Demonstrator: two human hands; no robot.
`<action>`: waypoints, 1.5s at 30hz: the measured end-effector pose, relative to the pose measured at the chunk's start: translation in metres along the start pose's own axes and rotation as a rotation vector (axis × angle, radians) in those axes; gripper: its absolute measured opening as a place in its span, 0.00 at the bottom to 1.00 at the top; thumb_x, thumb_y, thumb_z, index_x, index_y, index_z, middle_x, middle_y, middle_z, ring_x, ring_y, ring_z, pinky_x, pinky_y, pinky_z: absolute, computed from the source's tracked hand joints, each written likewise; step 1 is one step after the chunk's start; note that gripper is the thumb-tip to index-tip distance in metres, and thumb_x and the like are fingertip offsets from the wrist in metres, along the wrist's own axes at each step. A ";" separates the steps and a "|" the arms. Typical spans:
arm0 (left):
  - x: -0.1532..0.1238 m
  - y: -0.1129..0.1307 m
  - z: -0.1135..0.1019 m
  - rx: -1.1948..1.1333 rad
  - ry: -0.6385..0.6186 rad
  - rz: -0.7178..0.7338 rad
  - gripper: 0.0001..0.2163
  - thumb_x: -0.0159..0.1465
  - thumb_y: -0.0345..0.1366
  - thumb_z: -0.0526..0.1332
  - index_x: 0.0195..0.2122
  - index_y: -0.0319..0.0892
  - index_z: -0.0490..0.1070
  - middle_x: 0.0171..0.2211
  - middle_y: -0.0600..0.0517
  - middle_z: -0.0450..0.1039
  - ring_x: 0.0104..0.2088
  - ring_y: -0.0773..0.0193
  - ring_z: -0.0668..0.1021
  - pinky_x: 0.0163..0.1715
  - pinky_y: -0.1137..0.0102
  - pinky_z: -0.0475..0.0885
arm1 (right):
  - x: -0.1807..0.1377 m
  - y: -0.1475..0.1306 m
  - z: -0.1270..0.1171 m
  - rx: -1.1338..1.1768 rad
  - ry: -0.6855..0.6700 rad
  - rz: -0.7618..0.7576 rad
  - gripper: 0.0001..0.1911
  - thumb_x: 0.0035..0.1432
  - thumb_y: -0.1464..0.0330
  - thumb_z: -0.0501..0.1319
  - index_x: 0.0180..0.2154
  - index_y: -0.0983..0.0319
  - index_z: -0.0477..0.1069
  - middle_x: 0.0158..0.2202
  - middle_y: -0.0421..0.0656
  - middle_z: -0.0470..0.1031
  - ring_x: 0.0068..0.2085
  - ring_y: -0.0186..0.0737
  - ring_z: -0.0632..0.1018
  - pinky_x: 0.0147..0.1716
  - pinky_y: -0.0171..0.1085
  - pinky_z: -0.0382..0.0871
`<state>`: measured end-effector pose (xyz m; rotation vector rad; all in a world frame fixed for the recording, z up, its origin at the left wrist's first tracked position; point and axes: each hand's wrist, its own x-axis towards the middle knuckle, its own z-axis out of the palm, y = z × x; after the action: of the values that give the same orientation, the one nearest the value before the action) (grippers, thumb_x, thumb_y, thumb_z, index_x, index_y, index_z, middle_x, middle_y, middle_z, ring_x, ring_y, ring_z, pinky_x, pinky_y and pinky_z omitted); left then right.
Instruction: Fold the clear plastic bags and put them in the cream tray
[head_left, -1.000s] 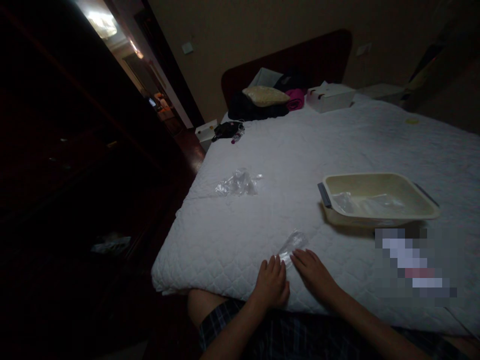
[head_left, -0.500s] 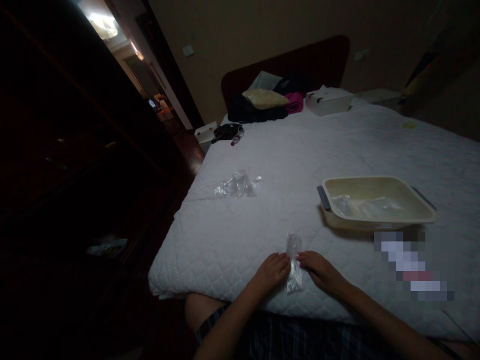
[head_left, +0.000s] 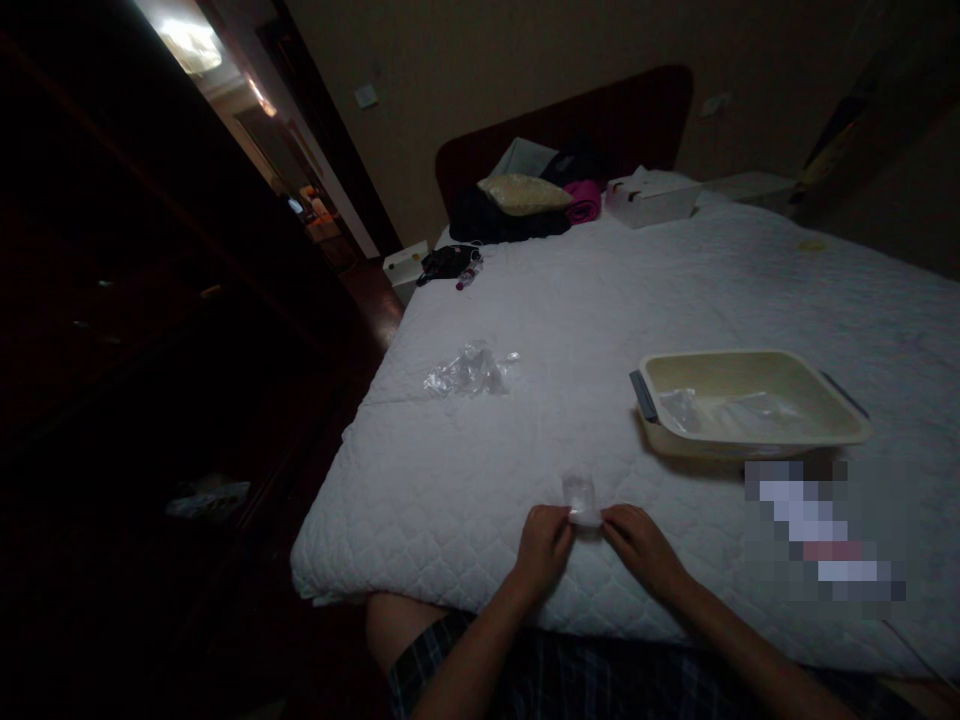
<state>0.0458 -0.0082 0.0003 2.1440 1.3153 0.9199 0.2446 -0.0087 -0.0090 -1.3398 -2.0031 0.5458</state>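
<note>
Evidently, the plastic bag [head_left: 579,492] is partly folded, its near edge seemingly doubled over. Left of the tub [head_left: 720,375] on the bed [head_left: 510,450], a heap of crumpled plastic [head_left: 471,370] lies loose and looks unfolded; more clear plastic [head_left: 761,411] lies inside the tub. Your bag sits left of the tub and nearer you, shiny, short and creased. Your grip is pinched nearly closed at both sides: left hand [head_left: 543,550] on its left edge, right hand [head_left: 646,550] on its right edge.

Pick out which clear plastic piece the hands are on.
The small piece between the left hand and right hand, near the bed's edge. Neither hand touches the crumpled plastic farther up the bed or the plastic inside the cream tub.
</note>
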 end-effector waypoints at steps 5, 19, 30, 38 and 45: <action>0.006 0.005 0.013 0.045 0.087 -0.200 0.10 0.63 0.37 0.53 0.39 0.39 0.69 0.32 0.49 0.71 0.35 0.62 0.71 0.38 0.68 0.65 | 0.007 -0.009 0.007 -0.011 0.040 0.163 0.12 0.58 0.62 0.52 0.35 0.60 0.70 0.34 0.45 0.75 0.37 0.42 0.74 0.40 0.43 0.65; 0.037 0.014 0.014 0.297 -0.078 -0.412 0.19 0.64 0.43 0.50 0.54 0.43 0.62 0.32 0.48 0.73 0.34 0.60 0.73 0.37 0.68 0.63 | 0.017 -0.013 0.011 -0.323 0.130 -0.026 0.10 0.58 0.70 0.50 0.37 0.64 0.67 0.36 0.50 0.72 0.37 0.43 0.72 0.38 0.41 0.66; 0.048 0.016 0.002 0.154 -0.018 -0.382 0.13 0.61 0.38 0.53 0.43 0.39 0.70 0.29 0.46 0.74 0.32 0.58 0.75 0.35 0.66 0.67 | 0.013 -0.012 0.001 -0.309 0.004 -0.198 0.13 0.55 0.74 0.50 0.39 0.62 0.70 0.38 0.49 0.74 0.39 0.44 0.72 0.42 0.46 0.63; 0.044 0.014 -0.020 -0.152 -0.095 0.061 0.20 0.53 0.29 0.59 0.48 0.43 0.66 0.54 0.46 0.62 0.59 0.54 0.56 0.54 0.53 0.55 | 0.028 -0.028 -0.035 0.014 0.008 0.007 0.11 0.57 0.65 0.50 0.32 0.61 0.70 0.32 0.45 0.74 0.37 0.42 0.73 0.41 0.44 0.64; 0.057 0.027 0.001 -0.666 -0.048 -0.332 0.15 0.53 0.45 0.62 0.30 0.36 0.70 0.29 0.48 0.73 0.31 0.63 0.75 0.34 0.69 0.69 | 0.038 -0.040 -0.058 0.383 0.046 0.299 0.16 0.55 0.57 0.52 0.38 0.59 0.69 0.34 0.43 0.75 0.37 0.42 0.75 0.37 0.40 0.69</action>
<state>0.0807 0.0308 0.0353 1.3858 1.0902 0.9807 0.2507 0.0102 0.0684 -1.3954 -1.5663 0.9720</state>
